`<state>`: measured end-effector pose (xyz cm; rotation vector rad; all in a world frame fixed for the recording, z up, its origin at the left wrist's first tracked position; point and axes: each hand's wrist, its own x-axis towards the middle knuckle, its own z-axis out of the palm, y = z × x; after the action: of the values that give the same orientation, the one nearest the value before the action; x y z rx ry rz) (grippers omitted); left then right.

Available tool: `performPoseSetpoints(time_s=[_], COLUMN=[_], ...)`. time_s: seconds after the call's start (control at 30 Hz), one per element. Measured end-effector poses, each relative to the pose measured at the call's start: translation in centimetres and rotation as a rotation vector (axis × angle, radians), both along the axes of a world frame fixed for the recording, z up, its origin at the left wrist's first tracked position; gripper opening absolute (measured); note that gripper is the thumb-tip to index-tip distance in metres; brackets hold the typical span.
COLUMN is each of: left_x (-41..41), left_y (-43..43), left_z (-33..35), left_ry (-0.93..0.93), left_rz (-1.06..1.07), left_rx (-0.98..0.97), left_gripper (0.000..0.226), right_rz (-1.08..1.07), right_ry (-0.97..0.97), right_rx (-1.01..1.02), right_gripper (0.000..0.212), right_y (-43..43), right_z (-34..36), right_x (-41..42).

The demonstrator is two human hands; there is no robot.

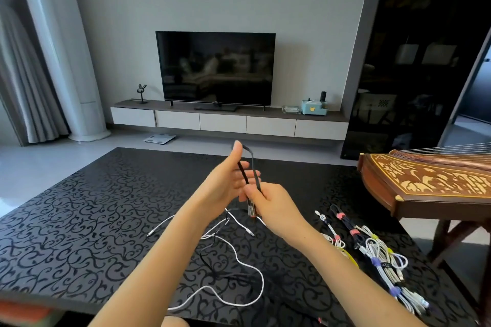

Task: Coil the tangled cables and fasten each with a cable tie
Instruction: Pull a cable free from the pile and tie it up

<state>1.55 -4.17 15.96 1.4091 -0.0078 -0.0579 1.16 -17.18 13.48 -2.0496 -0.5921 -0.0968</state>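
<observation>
Above the black patterned table (79, 220) I hold a black cable (252, 164) folded into a narrow loop. My left hand (225, 180) is raised with straight fingers, and the loop runs over its thumb tip. My right hand (268, 204) grips the lower end of the loop, with the plug hanging just below the fist. A loose white cable (239, 260) and a thin black cable (210, 260) lie tangled on the table beneath my forearms. Several coiled cables (377, 252) fastened with pink, yellow and purple ties lie in a row at the right.
A wooden zither (425, 183) on a stand sits at the table's far right corner. Beyond the table stand a TV (215, 69) on a low cabinet, a dark glass cupboard (414, 61) at right and curtains at left.
</observation>
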Motion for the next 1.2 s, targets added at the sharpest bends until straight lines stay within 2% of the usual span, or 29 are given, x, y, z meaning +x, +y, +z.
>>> performPoseSetpoints(time_s=[0.07, 0.13, 0.23, 0.33, 0.47, 0.73, 0.83, 0.93, 1.0, 1.1, 1.13, 1.2], left_x=[-0.2, -0.1, 0.2, 0.4, 1.1, 0.1, 0.0, 0.5, 0.7, 1.0, 1.0, 0.8], left_y=[0.1, 0.2, -0.5, -0.7, 1.2, 4.0, 4.6, 4.5, 4.5, 4.4, 4.4, 4.3], left_z=[0.3, 0.4, 0.3, 1.0, 2.8, 7.1, 8.0, 7.5, 7.1, 6.6, 6.4, 6.0], left_ry=[0.077, 0.051, 0.04, 0.027, -0.09, -0.273, -0.261, -0.202, -0.168, -0.146, -0.136, -0.147], left_rz=[-0.153, -0.194, -0.107, 0.02, 0.103, 0.304, 0.333, 0.348, 0.332, 0.244, 0.213, 0.136], left_rx=[-0.174, -0.272, -0.415, -0.513, -0.577, -0.182, 0.11, 0.413, 0.475, 0.483, 0.48, 0.466], left_gripper=[0.076, 0.072, 0.059, 0.052, 0.051, 0.046, 0.054, 0.066, 0.062, 0.059, 0.062, 0.072], right_rz=[0.01, 0.018, 0.064, 0.146, 0.197, 0.045, -0.106, -0.083, 0.009, 0.01, 0.01, 0.044], right_ry=[-0.024, -0.014, 0.035, 0.191, 0.29, 0.25, 0.163, 0.032, -0.171, -0.569, -0.595, -0.555], right_rx=[-0.131, -0.152, -0.069, 0.071, 0.152, 0.049, 0.145, 0.241, 0.124, -0.286, -0.333, -0.278], right_gripper=[0.035, 0.036, 0.032, 0.032, 0.013, 0.016, 0.02, 0.015, 0.011, 0.019, 0.02, 0.019], right_y=[0.0, 0.0, 0.0, -0.4, -2.1, -2.9, -2.1, -0.7, 0.5, 2.0, 2.3, 2.4], right_z=[-0.5, -0.7, -0.4, -0.9, -2.5, -5.3, -3.5, 2.1, 6.3, 10.8, 11.5, 12.3], right_x=[0.1, 0.1, -0.2, 0.0, 0.2, 3.3, 5.2, 5.6, 5.2, 4.5, 4.3, 4.1])
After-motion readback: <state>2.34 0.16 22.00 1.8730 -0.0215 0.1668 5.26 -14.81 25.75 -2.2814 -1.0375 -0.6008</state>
